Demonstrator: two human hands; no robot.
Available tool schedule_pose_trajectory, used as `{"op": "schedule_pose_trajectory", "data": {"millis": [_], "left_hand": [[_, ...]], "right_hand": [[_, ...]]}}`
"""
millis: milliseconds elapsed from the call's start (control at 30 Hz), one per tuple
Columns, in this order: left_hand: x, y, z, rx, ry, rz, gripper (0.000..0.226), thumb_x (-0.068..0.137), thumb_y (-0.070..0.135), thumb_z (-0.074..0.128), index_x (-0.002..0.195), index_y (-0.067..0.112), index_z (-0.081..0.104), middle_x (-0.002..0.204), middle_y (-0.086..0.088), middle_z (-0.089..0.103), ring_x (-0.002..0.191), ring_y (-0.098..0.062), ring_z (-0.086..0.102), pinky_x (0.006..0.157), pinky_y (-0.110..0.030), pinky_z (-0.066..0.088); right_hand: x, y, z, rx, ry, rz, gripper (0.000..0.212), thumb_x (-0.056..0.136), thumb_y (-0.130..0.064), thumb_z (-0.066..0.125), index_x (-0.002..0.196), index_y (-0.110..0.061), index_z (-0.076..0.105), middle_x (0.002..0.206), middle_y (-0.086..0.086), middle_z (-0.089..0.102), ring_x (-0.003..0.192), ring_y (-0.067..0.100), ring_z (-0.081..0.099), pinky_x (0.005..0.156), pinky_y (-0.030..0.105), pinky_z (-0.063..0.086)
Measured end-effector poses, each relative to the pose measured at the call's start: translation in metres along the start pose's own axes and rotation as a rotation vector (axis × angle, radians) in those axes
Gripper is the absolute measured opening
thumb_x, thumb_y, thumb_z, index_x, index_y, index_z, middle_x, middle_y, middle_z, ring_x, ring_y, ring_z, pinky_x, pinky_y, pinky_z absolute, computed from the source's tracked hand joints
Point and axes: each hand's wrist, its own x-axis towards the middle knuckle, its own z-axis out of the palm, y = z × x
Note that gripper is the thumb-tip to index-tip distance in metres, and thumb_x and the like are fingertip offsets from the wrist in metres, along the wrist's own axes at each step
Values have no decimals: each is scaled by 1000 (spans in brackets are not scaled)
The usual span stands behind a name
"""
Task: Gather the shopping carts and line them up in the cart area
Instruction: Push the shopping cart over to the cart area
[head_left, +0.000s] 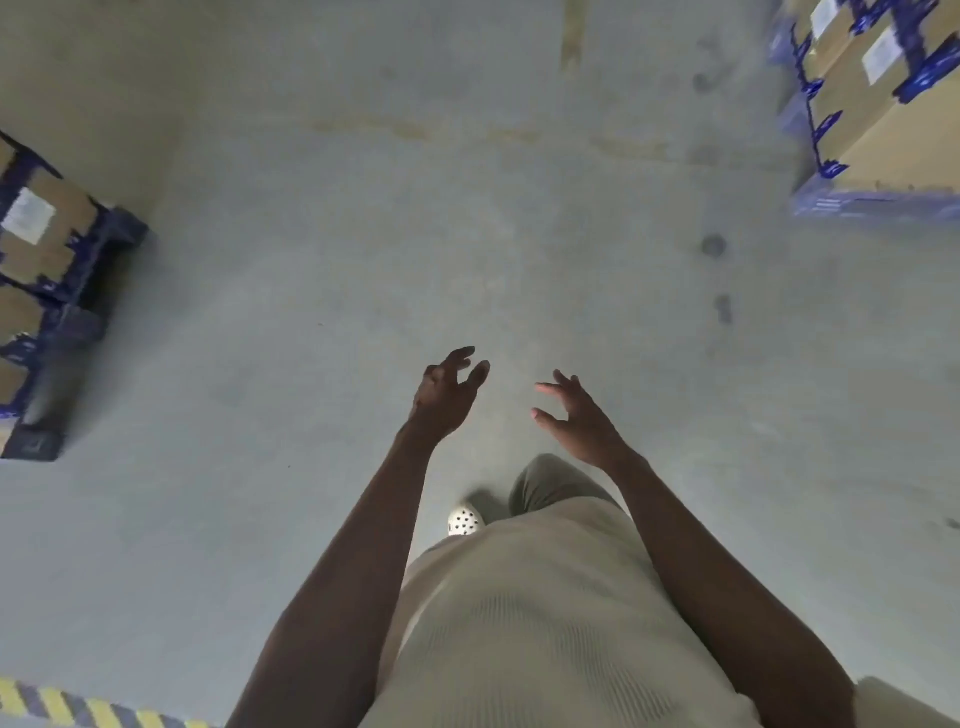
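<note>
Plainly, no shopping cart showed anywhere in the head view; the carts lay somewhere outside it, and where they stood could not be told. The left hand (447, 395) and the right hand (576, 421) were both raised in front of the body, near each other but apart, fingers spread wide and loosely curved, holding nothing; that pose looked, as a judgement, like hands made ready to meet a cart handle rather than hands at rest. Below them a pale shoe (464, 521) and a trouser leg (550, 483) were set forward on the bare concrete floor (519, 234); the person seemed to be mid-stride, most likely walking to fetch a cart.

Further out, taped cartons (47, 244) sat on a dark blue pallet (36, 441) at the left edge; a second stack of boxes (872, 104) on a lighter blue base (872, 202) stood at the upper right, blurred; the floor between the two was open, so nothing blocked the way ahead, though both stacks would narrow the lane for a pushed cart. A yellow-and-black hazard stripe (78, 706) ran along the lower left corner, well apart from the feet.
</note>
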Motion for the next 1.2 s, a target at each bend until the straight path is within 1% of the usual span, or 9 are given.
{"op": "schedule_pose_trajectory", "data": {"millis": [200, 300, 400, 500, 600, 700, 900, 1033, 1200], "left_hand": [[114, 29, -36, -64, -48, 72, 27, 105, 22, 50, 121, 20, 72, 116, 1, 74, 106, -13, 64, 82, -17, 40], [189, 43, -49, -89, -98, 54, 21, 100, 24, 57, 113, 25, 74, 105, 2, 75, 101, -14, 68, 81, -23, 46], [262, 61, -69, -86, -143, 23, 21, 86, 33, 57, 98, 34, 74, 91, 8, 75, 86, -14, 69, 83, -30, 52], [327, 86, -101, -87, -166, -16, 16, 82, 39, 59, 88, 42, 73, 85, 11, 74, 75, -11, 69, 83, -32, 52], [392, 118, -138, -136, -110, -67, 14, 87, 30, 62, 90, 35, 75, 85, 6, 74, 69, -10, 69, 72, -28, 49], [459, 136, -176, -218, 29, -117, 13, 93, 22, 63, 95, 26, 75, 84, 8, 74, 68, -9, 69, 66, -26, 45], [600, 142, -222, -307, 68, -173, 9, 93, 21, 69, 95, 23, 78, 88, 6, 76, 78, -8, 71, 67, -24, 50], [733, 166, -274, -338, 57, -167, 12, 92, 19, 68, 99, 22, 77, 91, 1, 77, 80, -16, 72, 59, -15, 48], [888, 238, -367, -224, -63, -91, 9, 91, 24, 67, 93, 25, 76, 90, -1, 77, 76, -17, 73, 61, -18, 45]], "right_hand": [[87, -33, -44, 53, 88, 59, 48, 101, -35, 63, 147, -27, 53, 166, 1, 31, 156, 18, 19, 119, 30, 19], [154, -47, -71, 119, 103, 100, 37, 101, -38, 62, 136, -28, 62, 147, -6, 56, 140, 13, 47, 110, 24, 32], [233, -71, -116, 183, 44, 104, 27, 101, -42, 61, 125, -33, 69, 131, -13, 68, 125, 9, 60, 107, 30, 43], [314, -110, -179, 180, 84, 97, 21, 101, -43, 60, 116, -35, 71, 125, -16, 70, 114, 7, 65, 102, 31, 46], [389, -157, -240, 203, 169, 88, 14, 98, -42, 62, 106, -36, 72, 110, -21, 72, 96, -2, 66, 92, 27, 47], [464, -203, -276, 176, 147, 7, 12, 98, -36, 62, 104, -35, 73, 97, -17, 73, 89, 3, 69, 86, 27, 50], [611, -249, -309, 132, 13, -57, 13, 99, -38, 60, 105, -39, 72, 101, -10, 74, 89, 11, 72, 90, 32, 54], [739, -293, -340, 91, 36, -59, 13, 99, -36, 62, 106, -35, 73, 98, -13, 74, 86, 6, 71, 86, 29, 53], [851, -373, -398, 177, 111, -7, 14, 100, -40, 62, 107, -36, 73, 99, -12, 74, 86, 6, 71, 78, 24, 54]]}}
